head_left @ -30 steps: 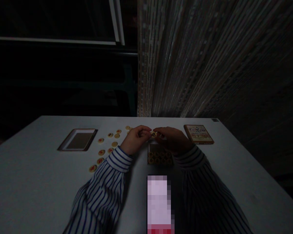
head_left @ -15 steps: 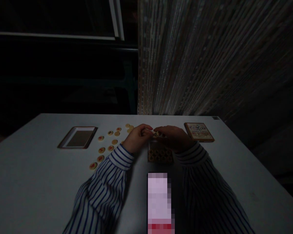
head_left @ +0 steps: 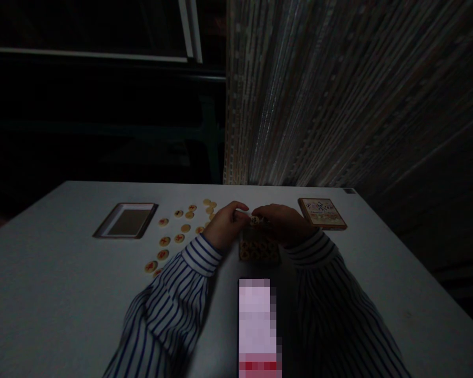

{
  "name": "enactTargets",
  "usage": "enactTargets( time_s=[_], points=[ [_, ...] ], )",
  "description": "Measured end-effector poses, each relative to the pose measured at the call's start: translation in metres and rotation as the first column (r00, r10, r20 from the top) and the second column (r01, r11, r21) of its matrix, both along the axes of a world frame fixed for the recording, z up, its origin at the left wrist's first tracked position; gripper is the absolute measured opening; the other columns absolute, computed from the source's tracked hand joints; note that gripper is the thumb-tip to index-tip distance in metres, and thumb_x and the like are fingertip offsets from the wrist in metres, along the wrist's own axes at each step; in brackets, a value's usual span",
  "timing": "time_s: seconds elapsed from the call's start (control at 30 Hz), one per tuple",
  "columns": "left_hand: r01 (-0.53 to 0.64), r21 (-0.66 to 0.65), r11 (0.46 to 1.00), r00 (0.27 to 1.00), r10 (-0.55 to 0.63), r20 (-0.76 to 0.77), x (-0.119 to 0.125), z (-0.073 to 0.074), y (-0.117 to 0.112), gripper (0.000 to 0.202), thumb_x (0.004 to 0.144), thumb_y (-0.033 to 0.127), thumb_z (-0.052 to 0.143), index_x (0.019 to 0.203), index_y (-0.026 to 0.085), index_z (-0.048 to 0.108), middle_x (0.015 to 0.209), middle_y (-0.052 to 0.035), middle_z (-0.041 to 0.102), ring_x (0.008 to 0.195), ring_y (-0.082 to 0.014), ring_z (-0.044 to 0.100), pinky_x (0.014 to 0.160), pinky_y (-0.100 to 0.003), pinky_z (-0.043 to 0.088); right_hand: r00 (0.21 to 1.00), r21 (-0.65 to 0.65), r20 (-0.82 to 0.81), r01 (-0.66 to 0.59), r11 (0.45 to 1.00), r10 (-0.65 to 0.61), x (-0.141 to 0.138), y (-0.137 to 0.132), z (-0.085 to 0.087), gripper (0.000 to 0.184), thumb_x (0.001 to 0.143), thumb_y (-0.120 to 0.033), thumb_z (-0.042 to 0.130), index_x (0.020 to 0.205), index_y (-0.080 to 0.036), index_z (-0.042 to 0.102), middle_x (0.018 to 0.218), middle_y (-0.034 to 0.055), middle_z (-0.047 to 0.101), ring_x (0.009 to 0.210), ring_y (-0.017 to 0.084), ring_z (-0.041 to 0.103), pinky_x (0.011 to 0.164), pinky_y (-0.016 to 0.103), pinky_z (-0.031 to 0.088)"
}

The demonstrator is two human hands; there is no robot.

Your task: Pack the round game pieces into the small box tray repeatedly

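My right hand (head_left: 287, 223) is closed on a round Chinese chess piece (head_left: 255, 220) above a small box (head_left: 259, 261). Rows of pieces fill the near part of this box; the hands partly hide its far part. My left hand (head_left: 224, 223) is at the box's left side, thumb and forefinger apart, its thumb tip close to the held piece. Whether they touch I cannot tell. Left of that hand lie several loose wooden pieces, such as a red-marked piece (head_left: 164, 241) and a plain-faced piece (head_left: 185, 228).
An open shallow tray or lid (head_left: 102, 231) lies at the left of the white table (head_left: 63, 294). A flat printed box (head_left: 323, 211) lies at the right. A blurred-out upright rectangle (head_left: 256, 320) stands near the front. Behind the table hangs a string curtain (head_left: 276, 105). The scene is dim.
My left thumb and forefinger have drawn slightly apart from the held piece. The piece has moved slightly right with my right hand, and the view has shifted a little.
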State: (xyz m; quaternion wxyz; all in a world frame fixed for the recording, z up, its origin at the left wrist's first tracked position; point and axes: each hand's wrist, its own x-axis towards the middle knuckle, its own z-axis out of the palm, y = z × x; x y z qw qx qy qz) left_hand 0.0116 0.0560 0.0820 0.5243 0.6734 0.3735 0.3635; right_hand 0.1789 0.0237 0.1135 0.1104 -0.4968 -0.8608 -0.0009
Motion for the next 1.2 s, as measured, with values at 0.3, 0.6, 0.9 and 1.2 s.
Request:
enactTargets(
  time_s=[0.3,0.6,0.9,1.2],
  points=[
    [-0.006,0.225,0.974,0.972,0.059,-0.227,-0.005,-0.012,0.007,0.023,0.073,0.023,0.051,0.095,0.016,0.049,0.066,0.0007,0.06,0.061,-0.0112,0.056,0.055,-0.021,0.041,0.995,-0.056,0.078,0.063,0.996,-0.059,0.003,0.002,-0.003,0.026,0.078,-0.034,0.048,0.1,-0.02,0.054,0.089,0.0062,0.064,0.079,0.017,0.058,0.061,0.024,0.035],
    [0.108,0.343,0.933,0.669,0.187,-0.72,-0.007,-0.015,0.002,0.028,0.078,0.026,0.046,0.106,0.02,0.046,0.089,-0.0056,0.064,0.081,-0.0172,0.059,0.069,-0.027,0.042,0.99,-0.103,0.094,0.117,0.988,-0.108,0.007,0.006,-0.008,0.027,0.08,-0.039,0.044,0.097,-0.02,0.054,0.089,0.0058,0.064,0.079,0.017,0.057,0.061,0.024,0.034],
    [0.24,0.269,0.933,0.403,0.157,-0.902,-0.003,-0.022,-0.002,0.034,0.084,0.035,0.035,0.114,0.021,0.036,0.091,-0.0114,0.063,0.084,-0.0241,0.06,0.065,-0.032,0.043,0.986,-0.157,0.115,0.14,0.978,-0.123,0.01,0.007,-0.008,0.027,0.077,-0.036,0.048,0.098,-0.019,0.053,0.087,0.0065,0.064,0.076,0.016,0.057,0.061,0.024,0.034],
    [0.268,0.259,0.928,0.383,0.144,-0.913,-0.002,-0.027,-0.002,0.03,0.083,0.027,0.034,0.111,0.02,0.039,0.089,-0.0124,0.063,0.082,-0.0241,0.061,0.063,-0.032,0.043,0.952,-0.238,0.264,0.222,0.946,-0.157,0.011,0.008,-0.009,0.038,0.075,-0.041,0.047,0.108,-0.024,0.052,0.094,0.0077,0.064,0.082,0.021,0.058,0.062,0.027,0.037]
  ],
)
